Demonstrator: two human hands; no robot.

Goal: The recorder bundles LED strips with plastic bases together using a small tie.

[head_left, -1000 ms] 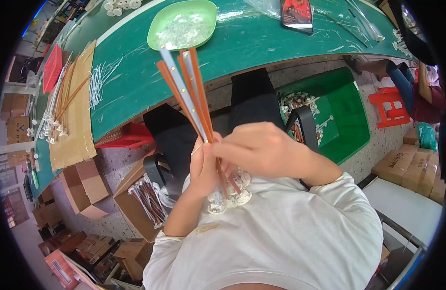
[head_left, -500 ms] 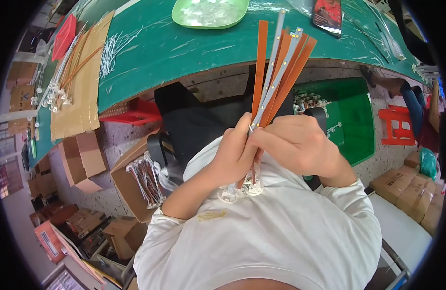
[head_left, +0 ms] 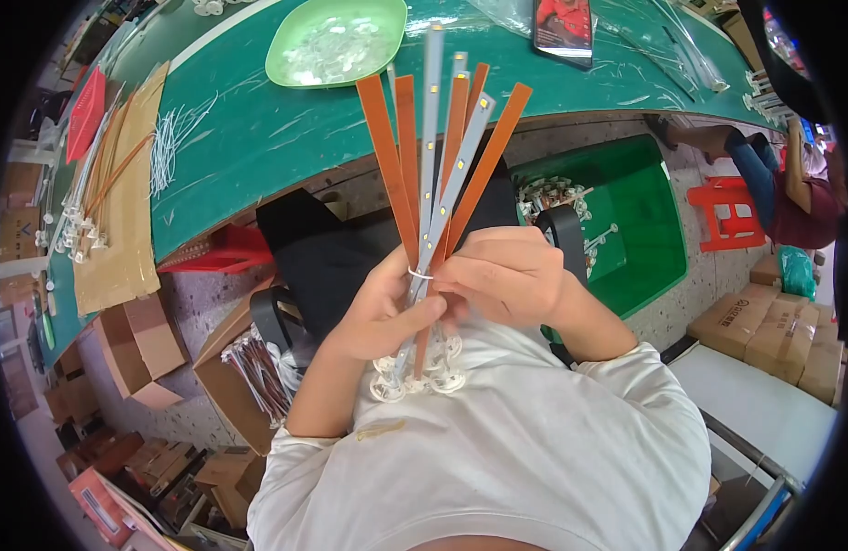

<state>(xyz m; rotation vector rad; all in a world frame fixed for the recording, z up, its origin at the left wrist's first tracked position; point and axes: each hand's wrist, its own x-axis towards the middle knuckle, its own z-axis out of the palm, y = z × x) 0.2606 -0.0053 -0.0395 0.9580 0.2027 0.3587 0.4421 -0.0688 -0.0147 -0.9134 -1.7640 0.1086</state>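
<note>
A bundle of LED strips (head_left: 433, 156) stands upright before my chest, some orange-brown, some silver-grey with small yellow LEDs. Its upper ends fan apart, and clear round caps (head_left: 387, 387) at the lower ends rest near my white shirt. My left hand (head_left: 383, 317) is closed around the bundle's lower half, thumb across the front. Around the strips, just above that thumb, runs a thin white tie (head_left: 420, 274). My right hand (head_left: 502, 275) is closed at the tie's right side, fingertips pinched against it; the tie's end is hidden there.
On the green table (head_left: 231, 174) are a lime-green tray (head_left: 275, 69) of clear discs, a phone (head_left: 564, 32), and cardboard (head_left: 121, 220) with white ties and strips. A green bin (head_left: 649, 220) stands right, an open carton (head_left: 224, 363) left. A person (head_left: 801, 188) sits far right.
The view has shifted, so the table items sit further left. The bundle has turned, its strips fan wider, and the white tie around it now shows. Both hands remain closed at it.
</note>
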